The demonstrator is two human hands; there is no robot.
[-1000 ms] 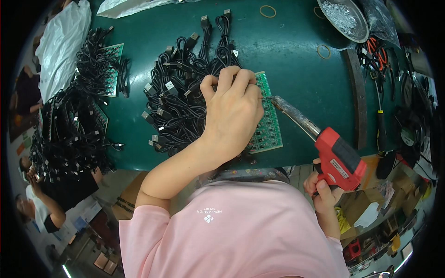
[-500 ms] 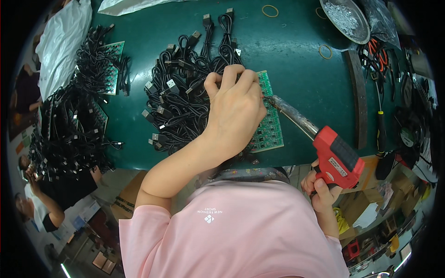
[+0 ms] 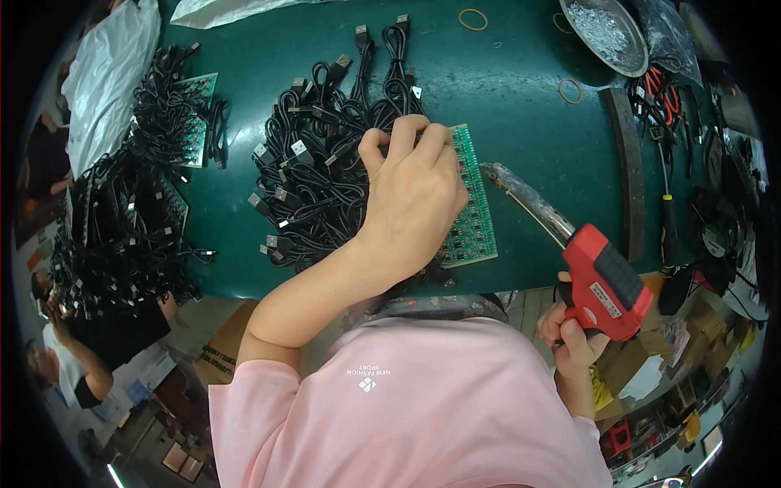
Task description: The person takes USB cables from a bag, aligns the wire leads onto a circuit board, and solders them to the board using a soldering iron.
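My left hand (image 3: pixel 415 191) bends over the near-left edge of a green circuit board (image 3: pixel 474 203). Its fingers are curled down and closed among black cables; what they pinch is hidden beneath the hand. Several bundled black USB cables (image 3: pixel 317 175) with metal plugs lie heaped just left of that hand. In my right hand (image 3: pixel 569 329) is a red and black soldering gun (image 3: pixel 606 281), gripped by its handle. The gun's long metal barrel points up and left, and its tip stands a little to the right of the board, apart from it.
More boards with black cables (image 3: pixel 122 228) are piled on the green table's left, beside a white plastic bag (image 3: pixel 110 81). At the right are a metal bowl of silvery bits (image 3: pixel 606 37), a dark bar (image 3: pixel 625 175) and a screwdriver (image 3: pixel 668 228). A person (image 3: pixel 81 350) is at lower left.
My right hand has drawn the soldering gun back to the right, so its tip has left the board's edge. The left hand stays nearly still.
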